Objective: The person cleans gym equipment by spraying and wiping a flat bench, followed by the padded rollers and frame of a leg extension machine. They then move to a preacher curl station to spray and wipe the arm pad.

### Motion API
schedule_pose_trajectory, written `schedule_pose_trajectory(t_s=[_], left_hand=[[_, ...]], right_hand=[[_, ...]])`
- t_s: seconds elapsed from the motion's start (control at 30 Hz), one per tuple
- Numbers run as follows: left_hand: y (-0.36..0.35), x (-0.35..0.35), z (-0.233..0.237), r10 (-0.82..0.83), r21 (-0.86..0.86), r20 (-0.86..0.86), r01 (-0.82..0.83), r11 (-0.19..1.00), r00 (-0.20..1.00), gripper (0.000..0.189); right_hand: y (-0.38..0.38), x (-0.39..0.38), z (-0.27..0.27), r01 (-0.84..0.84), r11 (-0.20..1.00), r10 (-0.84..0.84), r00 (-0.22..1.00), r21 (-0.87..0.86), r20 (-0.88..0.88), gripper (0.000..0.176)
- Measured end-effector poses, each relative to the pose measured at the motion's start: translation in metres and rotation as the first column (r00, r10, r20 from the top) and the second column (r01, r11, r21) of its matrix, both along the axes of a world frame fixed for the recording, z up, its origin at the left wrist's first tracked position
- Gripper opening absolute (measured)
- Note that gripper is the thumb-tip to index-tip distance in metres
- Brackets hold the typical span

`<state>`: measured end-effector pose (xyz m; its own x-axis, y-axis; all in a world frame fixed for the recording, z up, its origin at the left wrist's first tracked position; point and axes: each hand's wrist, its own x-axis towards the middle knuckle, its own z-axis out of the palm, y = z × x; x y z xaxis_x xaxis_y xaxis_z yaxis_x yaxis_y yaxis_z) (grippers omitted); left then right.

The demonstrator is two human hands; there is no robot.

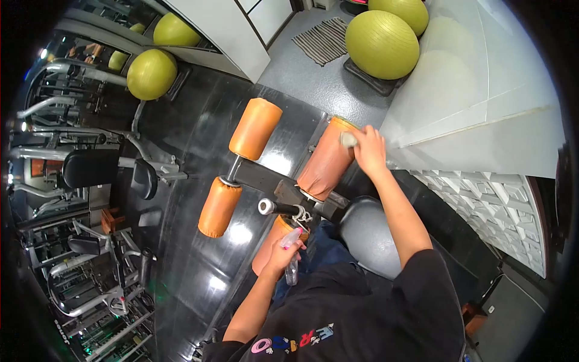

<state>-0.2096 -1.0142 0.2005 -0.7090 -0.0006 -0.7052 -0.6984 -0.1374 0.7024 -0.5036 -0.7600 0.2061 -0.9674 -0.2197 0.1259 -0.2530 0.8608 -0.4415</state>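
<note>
My right hand (pixel 369 148) is closed on a small pale cloth or sponge (pixel 348 140), which touches the upper end of a large orange-brown roller pad (pixel 326 163). Lower down, my left hand (pixel 283 254) grips a clear spray bottle (pixel 292 271) with a pink part at its top. That bottle is in front of a second orange-brown pad (pixel 265 248). Two brighter orange pads (pixel 256 130) (pixel 219 207) sit on a metal bar farther left. Between the pads, a black handle (pixel 279 208) with a silver end sticks out.
Green exercise balls (pixel 382 45) (pixel 151 75) rest on black stands. A striped mat (pixel 320 41) lies on the grey floor. Gym machines (pixel 90 169) line the left side. A grey rounded seat (pixel 371 235) is beside my legs, and a white wall (pixel 470 120) rises at the right.
</note>
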Motion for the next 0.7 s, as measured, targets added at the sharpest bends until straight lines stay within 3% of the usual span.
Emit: schedule_pose_trajectory(t_s=[0.13,0.17,0.2,0.23,0.27,0.33,0.37,0.4,0.43,0.47,0.5,0.53,0.6,0.67,0.7], left_hand=[[-0.004,-0.005,0.006,-0.029,-0.007,0.022,0.029,1.000,0.999,0.041],[-0.002,-0.005,0.005,-0.035,-0.019,0.012,0.036,0.999,0.999,0.041],[-0.002,-0.007,0.007,-0.036,-0.018,0.009,0.036,0.999,0.999,0.041],[-0.002,-0.008,0.008,-0.032,-0.019,0.018,0.033,0.999,0.999,0.041],[-0.003,-0.010,0.009,-0.028,-0.020,0.025,0.029,0.999,0.999,0.041],[-0.003,-0.011,0.008,-0.026,-0.012,0.012,0.026,1.000,1.000,0.041],[-0.004,-0.010,0.008,-0.023,-0.010,0.005,0.023,1.000,1.000,0.041],[-0.005,-0.009,0.008,-0.020,-0.011,0.010,0.020,1.000,1.000,0.041],[-0.003,-0.010,0.009,0.023,0.011,0.001,-0.023,1.000,1.000,0.041],[0.000,-0.010,0.009,0.063,0.036,-0.009,-0.063,0.997,0.998,0.041],[0.000,-0.009,0.008,0.060,0.043,-0.007,-0.060,0.997,0.998,0.041],[-0.002,-0.010,0.008,0.035,0.028,-0.007,-0.035,0.999,0.999,0.041],[-0.002,-0.011,0.011,0.006,0.020,-0.008,-0.006,1.000,1.000,0.041],[-0.001,-0.012,0.015,-0.035,-0.044,0.016,0.036,0.998,0.999,0.039],[-0.003,-0.011,0.014,-0.043,-0.040,0.015,0.043,0.998,0.999,0.039]], right_hand=[[-0.048,0.015,0.004,0.021,0.999,-0.023,0.999,-0.043,-0.047,0.033],[-0.066,0.033,0.006,-0.062,0.970,0.068,0.998,0.236,-0.017,0.026],[-0.082,0.055,-0.038,-0.180,0.975,0.172,0.982,0.127,0.074,0.021],[-0.094,0.078,-0.010,-0.452,0.843,0.408,0.891,0.291,0.202,0.020],[-0.093,0.099,-0.026,-0.578,0.805,0.578,0.815,0.133,0.036,0.020],[-0.080,0.075,-0.003,-0.622,0.764,0.604,0.783,0.174,0.149,0.019],[-0.071,0.052,-0.022,-0.556,0.813,0.552,0.830,0.173,0.073,0.018],[-0.060,0.031,0.014,-0.427,0.851,0.437,0.899,0.306,0.038,0.018],[-0.048,0.000,0.006,-0.330,0.939,0.316,0.938,0.098,0.141,0.019],[-0.037,-0.027,-0.003,-0.213,0.952,0.181,0.970,0.219,0.160,0.019],[-0.029,-0.033,0.011,-0.100,0.992,0.100,0.995,0.072,-0.006,0.018],[-0.033,-0.030,0.004,-0.096,0.992,0.096,0.995,0.079,-0.006,0.018],[-0.064,-0.013,-0.019,0.090,0.996,-0.090,0.991,0.008,0.102,0.015],[-0.091,0.044,-0.022,-0.194,0.949,0.185,0.981,0.249,0.058,0.013],[-0.100,0.075,-0.027,-0.384,0.910,0.373,0.923,0.160,0.093,0.012]])
